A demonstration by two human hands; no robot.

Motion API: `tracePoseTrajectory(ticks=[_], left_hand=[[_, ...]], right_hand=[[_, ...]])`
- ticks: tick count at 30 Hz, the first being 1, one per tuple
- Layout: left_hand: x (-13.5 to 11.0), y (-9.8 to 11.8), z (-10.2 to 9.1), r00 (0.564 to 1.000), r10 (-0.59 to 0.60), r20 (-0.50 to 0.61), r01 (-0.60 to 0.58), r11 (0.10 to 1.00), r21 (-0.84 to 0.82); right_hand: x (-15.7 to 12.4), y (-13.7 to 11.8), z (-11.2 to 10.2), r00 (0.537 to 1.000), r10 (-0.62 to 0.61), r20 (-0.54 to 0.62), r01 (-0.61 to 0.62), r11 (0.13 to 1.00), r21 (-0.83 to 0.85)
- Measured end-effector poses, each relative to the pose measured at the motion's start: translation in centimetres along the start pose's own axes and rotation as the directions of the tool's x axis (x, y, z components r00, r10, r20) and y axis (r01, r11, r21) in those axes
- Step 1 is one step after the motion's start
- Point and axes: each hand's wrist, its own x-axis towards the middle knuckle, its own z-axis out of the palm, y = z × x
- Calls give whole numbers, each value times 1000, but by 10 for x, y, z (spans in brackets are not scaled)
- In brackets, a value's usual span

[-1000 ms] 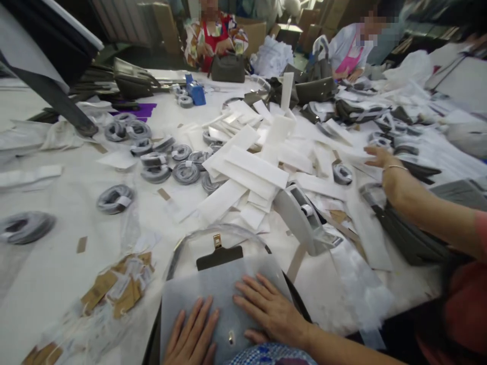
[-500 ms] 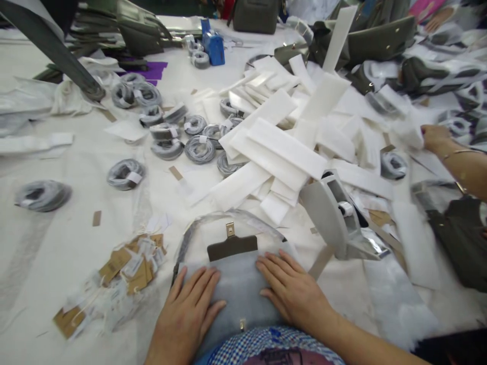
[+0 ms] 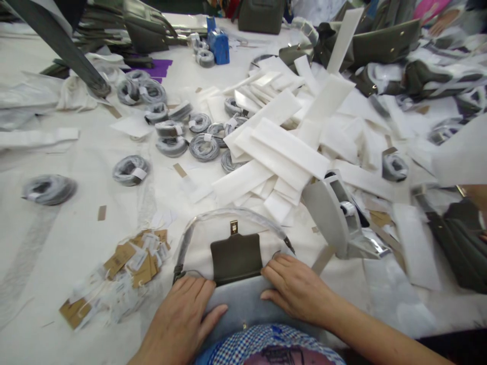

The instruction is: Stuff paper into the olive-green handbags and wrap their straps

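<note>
A dark olive handbag flap (image 3: 236, 257) with a gold clasp (image 3: 233, 226) lies at the table's near edge, its wrapped handle (image 3: 228, 217) arching above it. A grey sheet (image 3: 241, 304) covers the bag's lower part. My left hand (image 3: 178, 317) rests flat on the sheet's left side, fingers stretched out. On the sheet's right side lies my right hand (image 3: 299, 289), fingers spread and fingertips at the sheet's top edge. Neither hand grips anything.
A grey tape dispenser (image 3: 335, 215) stands right of the bag. White foam strips (image 3: 281, 147) are piled behind it, with several grey coiled straps (image 3: 131, 169) to the left. A clear bag of brown tags (image 3: 122, 274) lies left. Olive bags (image 3: 380, 43) and another person's arm (image 3: 477, 192) are at the right.
The grey sheet has slid toward me under both hands, uncovering more of the olive flap. The other person's hand at right has drawn back, with a white sheet now in front of it.
</note>
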Motion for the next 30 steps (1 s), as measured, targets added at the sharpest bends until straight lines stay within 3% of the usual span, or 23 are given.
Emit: tracePoseTrajectory(ticks=[10, 13, 15, 19, 22, 25, 27, 30], left_hand=[[7, -9, 33, 998, -40, -53, 47, 991, 122], [7, -2, 37, 995, -77, -56, 84, 987, 135], [7, 7, 36, 990, -75, -119, 89, 989, 122], [3, 22, 35, 956, 113, -272, -110, 994, 23], [-9, 25, 37, 942, 255, -219, -257, 966, 17], [-26, 26, 43, 943, 327, -61, -319, 941, 117], [-35, 27, 46, 947, 318, 38, -320, 934, 161], [-44, 30, 49, 961, 268, 62, -274, 950, 151]], right_hand=[[20, 2, 19, 988, 150, 46, -145, 984, -102], [22, 3, 23, 987, 160, 34, -155, 981, -116], [22, 2, 25, 987, 157, 18, -153, 980, -130], [22, 1, 25, 988, 151, 15, -148, 978, -144], [23, 1, 23, 987, 155, 35, -148, 975, -165], [23, 1, 22, 988, 152, 38, -143, 973, -183], [23, -1, 22, 987, 158, 35, -149, 970, -190], [20, -5, 20, 986, 169, 12, -164, 967, -194]])
